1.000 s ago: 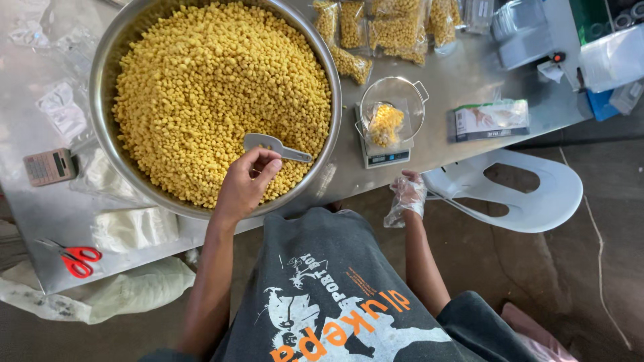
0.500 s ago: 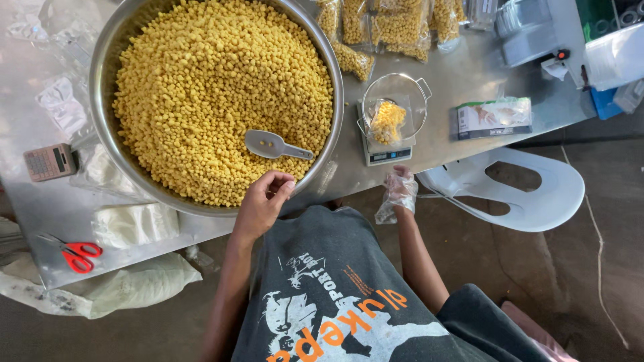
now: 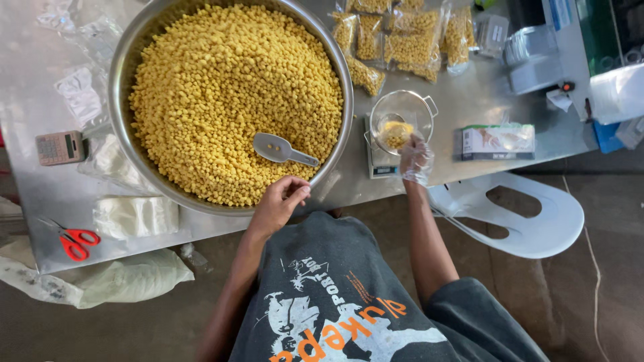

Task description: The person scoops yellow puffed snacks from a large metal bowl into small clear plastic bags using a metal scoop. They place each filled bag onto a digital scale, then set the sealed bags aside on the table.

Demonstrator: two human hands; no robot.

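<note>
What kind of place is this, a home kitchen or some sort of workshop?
Probably a small food-packing workstation, not a home kitchen: a huge steel bowl heaped with yellow snack pellets, a small scale carrying a clear container, and filled clear bags on a metal table.

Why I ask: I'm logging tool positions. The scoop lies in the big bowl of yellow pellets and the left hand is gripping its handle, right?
Not quite. The head view shows the scoop lying in the bowl, but the left hand is off it, at the bowl's near rim, gripping nothing.
</note>
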